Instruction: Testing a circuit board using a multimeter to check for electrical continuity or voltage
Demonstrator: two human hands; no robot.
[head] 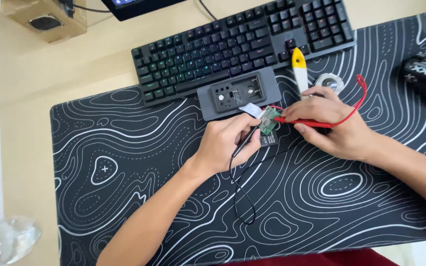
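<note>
Probing a small green circuit board [269,119], I hold the black probe [246,139] in my left hand [225,143], fingers closed on it like a pen, and the red probe [301,121] pinched in my right hand [334,123]. Both tips meet the board on the patterned mat [321,197]; steadiness matters. Behind, the grey tray [237,92] holds small parts I cannot identify.

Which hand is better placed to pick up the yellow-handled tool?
Right hand, probably: the tool lies just above it, while the left hand holds the black probe farther away.
</note>
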